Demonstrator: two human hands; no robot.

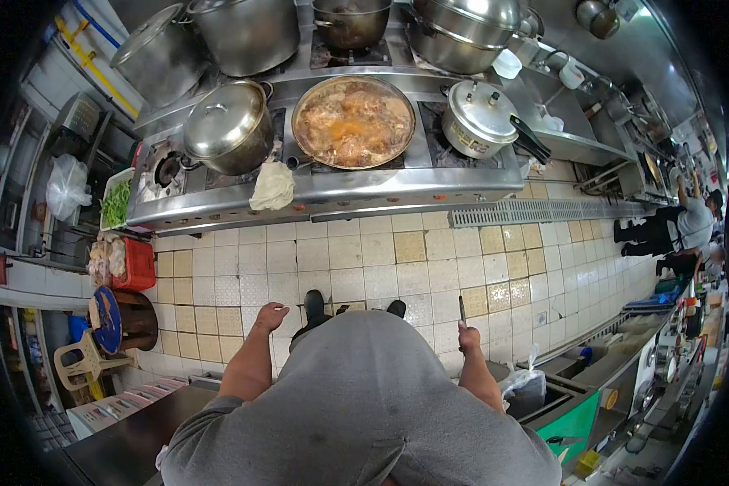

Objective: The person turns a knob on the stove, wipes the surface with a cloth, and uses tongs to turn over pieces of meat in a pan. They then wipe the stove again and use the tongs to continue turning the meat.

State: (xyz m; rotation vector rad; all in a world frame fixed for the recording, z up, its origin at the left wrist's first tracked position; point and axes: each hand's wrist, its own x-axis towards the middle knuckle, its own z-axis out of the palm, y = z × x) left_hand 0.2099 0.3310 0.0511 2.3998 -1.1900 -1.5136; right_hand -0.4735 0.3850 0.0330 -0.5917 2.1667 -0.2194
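Note:
Over the tiled floor, out to the left of the body, my left hand (273, 316) hangs with its fingers loosely curved and nothing visible in it. My right hand (468, 337) is wrapped round the handle of a thin dark utensil (462, 308), which points away from me; its exact kind is too small to tell. Neither hand touches the stove (324, 198). On that stove a wide pan (353, 121) holds food in brownish-orange liquid, between a lidded pot (228, 125) on the left and a pressure cooker (479, 120) on the right.
A cream cloth (272, 186) hangs over the stove's front edge. Large pots (243, 36) stand behind. At left are a red crate (134, 264), a round wooden block (130, 320) and a plastic chair (81, 356). Two people (688, 223) stand far right. A green board (571, 425) lies lower right.

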